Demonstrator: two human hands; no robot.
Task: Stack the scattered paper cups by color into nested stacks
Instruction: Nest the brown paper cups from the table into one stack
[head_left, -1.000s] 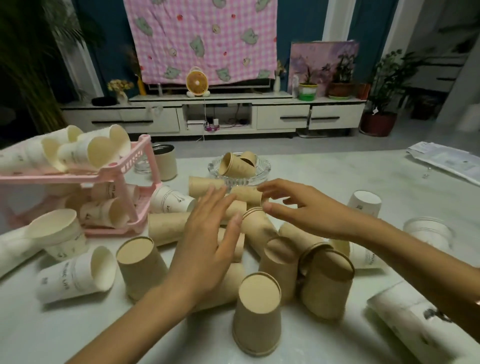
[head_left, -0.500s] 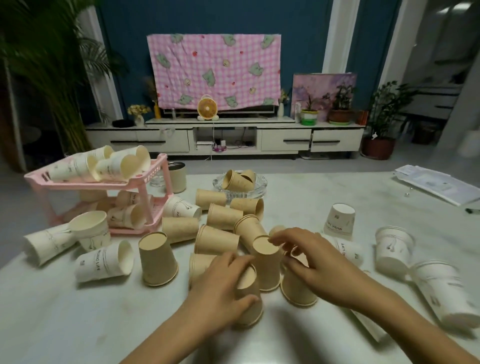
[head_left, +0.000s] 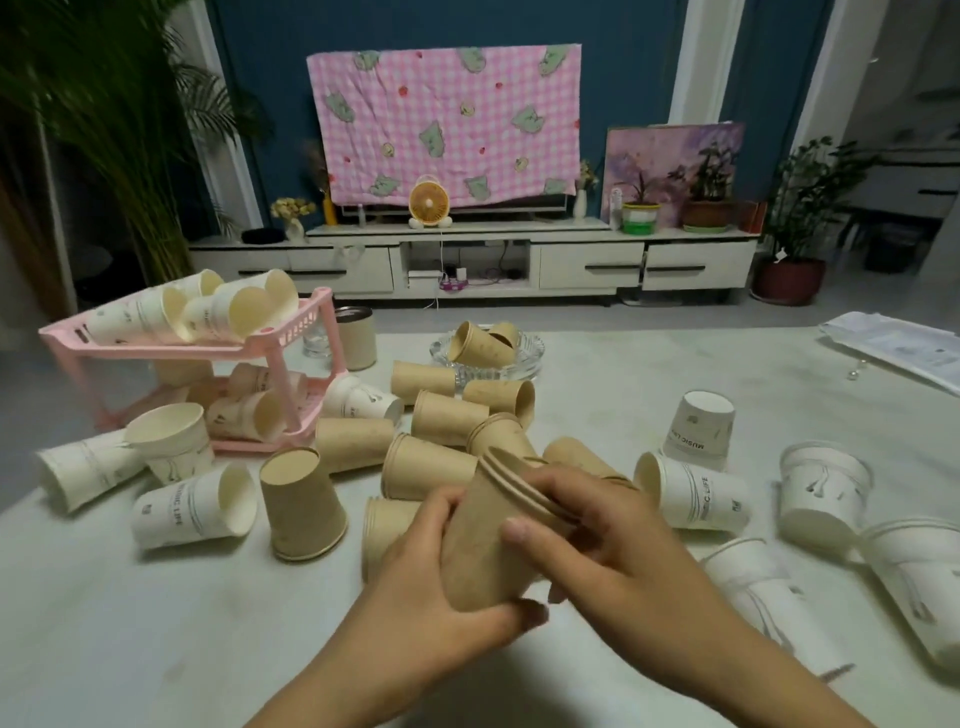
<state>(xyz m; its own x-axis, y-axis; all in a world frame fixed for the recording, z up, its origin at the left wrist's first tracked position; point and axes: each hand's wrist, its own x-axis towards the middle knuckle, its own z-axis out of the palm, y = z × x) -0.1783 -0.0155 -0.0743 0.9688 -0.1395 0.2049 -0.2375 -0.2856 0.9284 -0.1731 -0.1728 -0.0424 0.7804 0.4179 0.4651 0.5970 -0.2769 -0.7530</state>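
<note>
Both hands hold a nested stack of brown paper cups (head_left: 488, 540), tilted, with several rims showing at its top. My left hand (head_left: 426, 587) grips its lower body from the left. My right hand (head_left: 597, 540) wraps over the rims from the right. Behind the stack lie several loose brown cups (head_left: 431, 465) on their sides, and one brown cup (head_left: 301, 506) stands upside down to the left. White printed cups lie scattered on the left (head_left: 192, 506) and on the right (head_left: 696, 493).
A pink two-tier rack (head_left: 280, 338) holding white cups stands at the left on the pale table (head_left: 130, 639). A glass dish (head_left: 524, 358) with brown cups and a cardboard canister (head_left: 356, 338) sit behind the pile. Papers (head_left: 893, 348) lie at the far right edge.
Both hands have closed on brown cups and lifted them off the table as one nested stack. The camera has pulled back and tilted up.
</note>
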